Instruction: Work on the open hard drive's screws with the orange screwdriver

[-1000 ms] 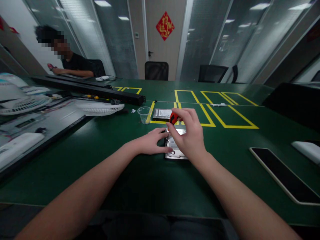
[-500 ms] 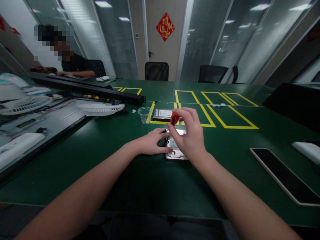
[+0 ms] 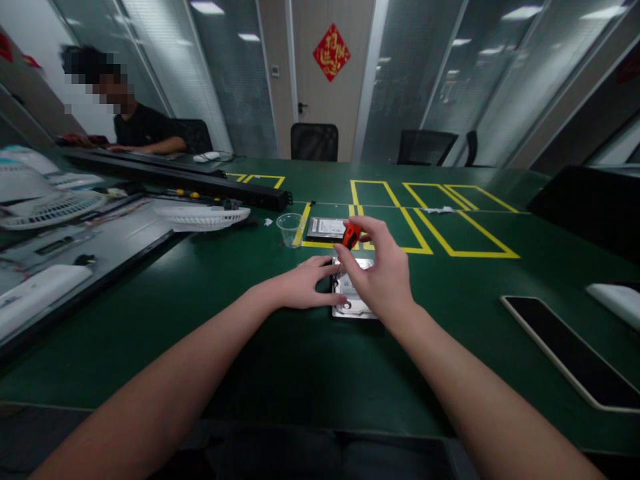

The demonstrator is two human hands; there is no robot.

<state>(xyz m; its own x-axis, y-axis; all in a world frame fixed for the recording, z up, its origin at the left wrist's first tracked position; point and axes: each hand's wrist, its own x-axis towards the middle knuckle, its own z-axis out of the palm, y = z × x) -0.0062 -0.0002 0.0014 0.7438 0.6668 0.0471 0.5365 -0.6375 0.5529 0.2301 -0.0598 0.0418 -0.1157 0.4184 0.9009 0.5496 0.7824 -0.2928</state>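
A silver hard drive [image 3: 356, 306] lies flat on the green table, its right part covered by my right hand. My left hand [image 3: 305, 285] steadies it from the left, thumb on the near part and fingers at the far left corner, spread wide. In my right hand [image 3: 385, 267], thumb and fingers close around the red and black handle of a screwdriver [image 3: 351, 235]. The screwdriver tilts, its tip down at the drive's far left corner beside my left fingertips; the exact contact is too small to tell. Just beyond lies a second hard drive [image 3: 326, 228] with a white label.
A clear plastic cup [image 3: 291, 231] stands left of the second drive. Yellow tape rectangles [image 3: 470, 255] mark the table. A phone-like black slab [image 3: 565, 347] lies right. White fan parts [image 3: 203, 217] and a long black bar [image 3: 200, 181] occupy the left. Another person [image 3: 145, 127] sits far left.
The screwdriver handle has turned slightly and tilts a little more to the right, with my right fingers shifted around it. My left hand and the drive stay in place.
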